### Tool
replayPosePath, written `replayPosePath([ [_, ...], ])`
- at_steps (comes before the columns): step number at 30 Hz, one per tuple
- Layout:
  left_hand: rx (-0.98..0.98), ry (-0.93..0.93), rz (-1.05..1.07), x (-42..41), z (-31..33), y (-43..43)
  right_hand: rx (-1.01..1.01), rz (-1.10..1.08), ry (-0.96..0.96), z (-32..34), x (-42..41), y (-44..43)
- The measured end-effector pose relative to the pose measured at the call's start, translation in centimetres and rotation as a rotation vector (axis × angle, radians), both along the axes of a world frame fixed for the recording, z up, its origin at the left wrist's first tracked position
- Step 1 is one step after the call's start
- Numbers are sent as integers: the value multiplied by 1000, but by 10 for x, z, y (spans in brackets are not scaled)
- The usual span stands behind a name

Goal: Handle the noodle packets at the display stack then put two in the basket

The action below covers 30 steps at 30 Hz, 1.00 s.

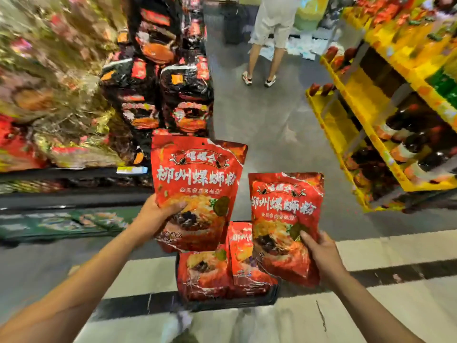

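Note:
My left hand (pixel 158 216) grips a red noodle packet (pixel 197 184) by its lower left edge, thumb across the front. My right hand (pixel 321 256) holds a second, identical red packet (pixel 284 219) by its lower right corner, a little lower and to the right. Both packets stand upright, faces toward me. Below and between them a dark basket (pixel 274 297) on the floor contains more of the same red packets (pixel 222 271).
Shelves of black and red bags (pixel 158 82) and gold packets (pixel 49 95) fill the left. A yellow rack with dark bottles (pixel 395 134) stands on the right. A person in light shorts (pixel 267 40) stands ahead in the grey aisle.

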<state>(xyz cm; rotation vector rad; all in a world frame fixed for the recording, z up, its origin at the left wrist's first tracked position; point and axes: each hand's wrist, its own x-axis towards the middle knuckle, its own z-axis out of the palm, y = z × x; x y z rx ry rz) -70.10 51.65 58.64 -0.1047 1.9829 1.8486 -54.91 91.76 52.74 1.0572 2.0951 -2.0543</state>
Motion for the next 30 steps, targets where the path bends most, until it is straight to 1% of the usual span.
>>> replayPosePath([
  [5,-36,-141,124,28,-64,-1,-72,152,-142,-75,-37,9],
  [9,-59,-255,193,39,-124,-1,-119,168,-291,-150,-54,11],
  [11,-30,-297,230,43,-153,2,-154,188,-360,-185,-59,10],
  [13,-28,-353,244,46,-180,7,-198,211,-408,-221,-63,10],
  [16,21,-405,243,47,-220,9,-192,231,-473,-264,-67,8],
  [17,38,-420,213,48,-230,10,-196,231,-498,-276,-67,8],
  [19,36,-414,131,52,-248,12,-118,241,-510,-304,-65,12],
  [21,43,-431,94,54,-269,15,58,311,-511,-325,-62,16],
  [24,9,-547,174,49,-307,26,339,387,-510,-323,-60,15],
  [27,-42,-619,229,44,-332,40,531,459,-419,-316,-59,10],
  [28,-55,-629,233,43,-337,43,603,535,-379,-316,-60,9],
  [30,-115,-620,236,41,-350,43,679,704,-293,-316,-65,2],
])
